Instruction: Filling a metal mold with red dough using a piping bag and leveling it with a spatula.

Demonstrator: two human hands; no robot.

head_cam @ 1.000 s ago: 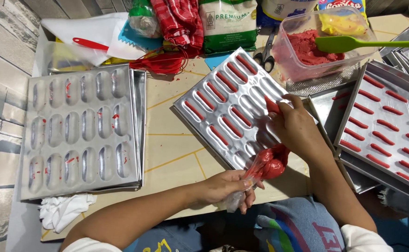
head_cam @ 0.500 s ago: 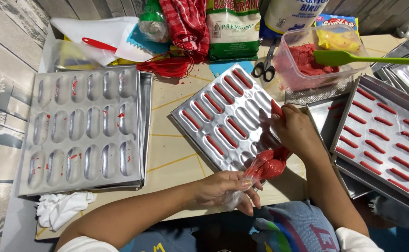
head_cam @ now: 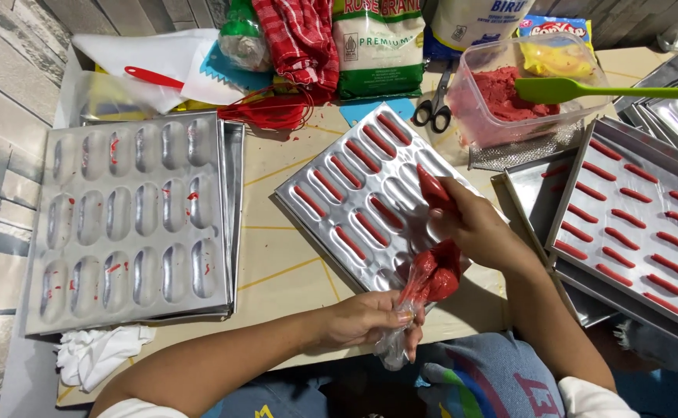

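Both hands (head_cam: 370, 319) (head_cam: 478, 228) grip a clear piping bag (head_cam: 424, 282), bulging with red batter.

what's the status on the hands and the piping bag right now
Right hand squeezing piping bag over the centre mould tray. Left hand gripping the bag's twisted tail. Tray part filled with red strips. Nothing in the way.

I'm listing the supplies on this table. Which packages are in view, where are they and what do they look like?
Green and white bag: back edge, middle, upright.
White sack with blue print: back, right of the green bag.
Yellow and blue packet: behind the clear tub.
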